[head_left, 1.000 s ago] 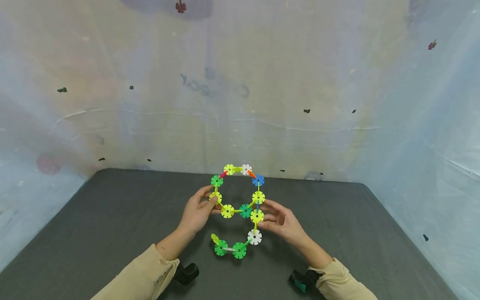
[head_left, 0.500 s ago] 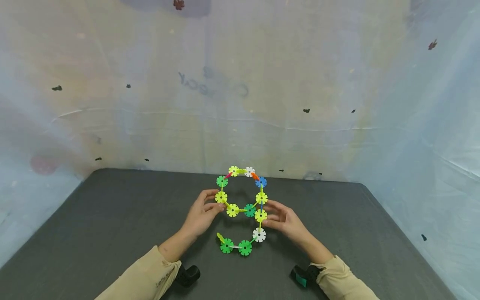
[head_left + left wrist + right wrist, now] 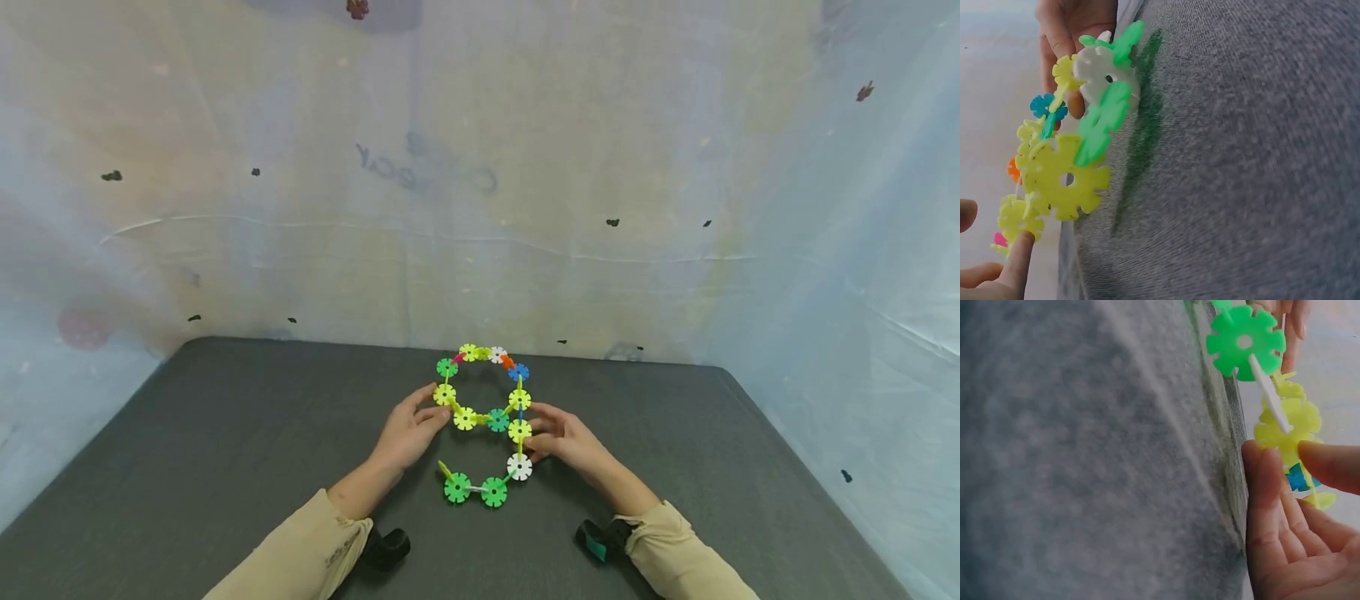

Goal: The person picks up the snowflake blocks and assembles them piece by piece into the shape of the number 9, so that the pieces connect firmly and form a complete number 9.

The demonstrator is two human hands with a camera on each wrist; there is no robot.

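Note:
A figure built of interlocking plastic snowflake discs point(image 3: 498, 420) stands between my hands, a closed ring above and an open hook below. Its discs are yellow, green, white and blue, joined by discs set edge-on. My left hand point(image 3: 408, 432) holds its left side, thumb and fingertips around a yellow disc point(image 3: 1019, 219) in the ring. My right hand point(image 3: 567, 438) pinches the right side near a lower yellow disc point(image 3: 520, 431), thumb in front and fingers curled behind. In the left wrist view, a large yellow disc point(image 3: 1054, 178) and a white disc point(image 3: 1094, 69) overlap farther pieces.
The dark grey table point(image 3: 262, 467) lies under the figure. Behind it hangs pale translucent sheeting point(image 3: 480, 275) with dark marks. Black wrist bands point(image 3: 386, 550) sit below both sleeves.
The figure has shifted slightly right, and its ring has tipped lower. My left hand has moved right with it, its thumb sliding from the disc's face toward its lower edge.

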